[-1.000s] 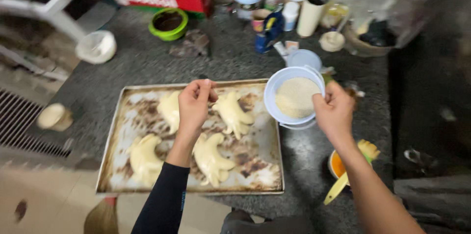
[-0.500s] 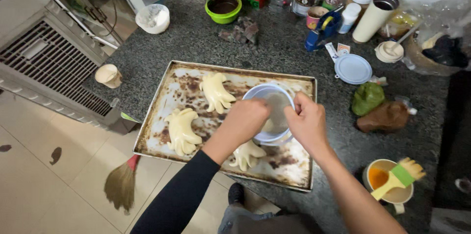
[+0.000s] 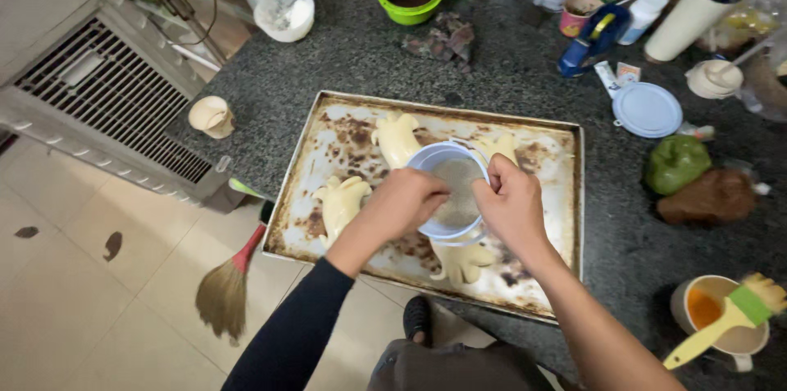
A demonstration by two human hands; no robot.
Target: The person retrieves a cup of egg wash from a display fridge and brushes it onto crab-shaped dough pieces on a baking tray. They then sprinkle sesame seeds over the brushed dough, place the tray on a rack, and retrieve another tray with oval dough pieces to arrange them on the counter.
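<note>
Both of your hands grip a small white bowl (image 3: 453,192) over the baking tray (image 3: 566,194), left hand (image 3: 404,204) on its near-left rim, right hand (image 3: 511,204) on its right rim, with pale dough pieces (image 3: 342,202) just beside them and bare counter (image 3: 361,63) beyond the tray's far edge.

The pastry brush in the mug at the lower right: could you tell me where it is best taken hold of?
Grip the pastry brush by its yellow handle, coming from the lower left. The green-collared bristle end rests over the mug, while the handle slopes down past the rim, free of anything on the counter.
</note>
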